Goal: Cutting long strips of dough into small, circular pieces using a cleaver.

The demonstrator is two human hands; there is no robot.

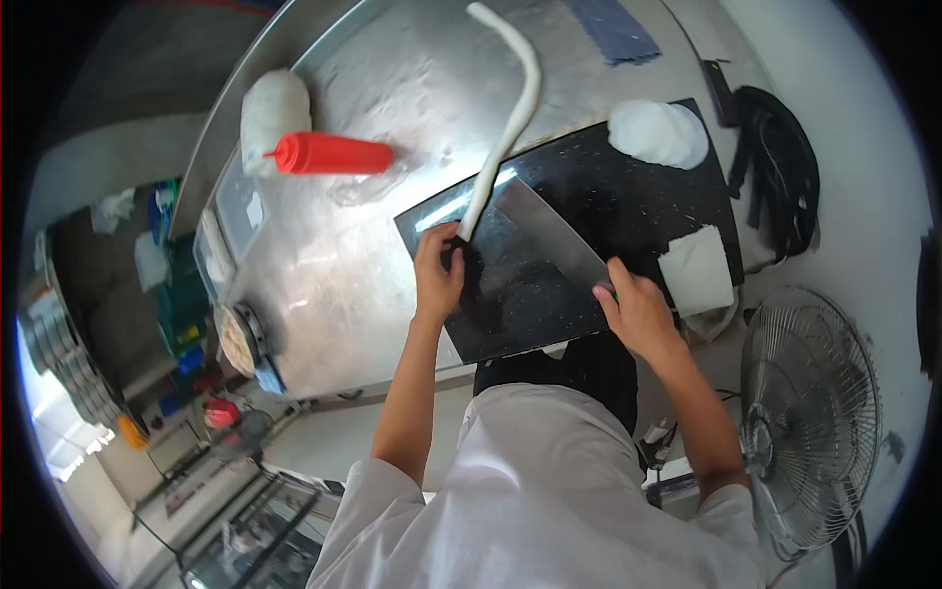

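Currently holding flat rectangular blade (pixel 555 236) in right hand (pixel 638 312), with thumb and fingers closed around the near right end. Angled up-left from there over black slab (pixel 525 304), with far end near dough rope (pixel 512 123) but apart from it. Cannot tell if lying flat on the slab or raised slightly above.

Over to left hand (pixel 439 270): bent at the fingers, with thumb set apart from them, right at the rope's lower end. Cannot tell if pinching the dough or just touching it.

As for the rope: pale, long, in one piece. Lower end on the slab, toward its left side; then up across the slab's far edge and out onto steel table (pixel 324 265), bending left at the top.

Also on the slab: round white piece (pixel 657 134) by the far right corner. At the right edge, squarish white piece (pixel 697 270). Cannot tell material of either.

On the table, left side: red squeeze bottle (pixel 339 155), nozzle leftward, partly covering white lump (pixel 275 98). Below those, clear container (pixel 243 206), then round container (pixel 250 334) with tan contents. Far side: blue-grey cloth (pixel 613 31). Off to the right: black bag (pixel 790 167) and, nearer, wire-caged fan (pixel 810 422).
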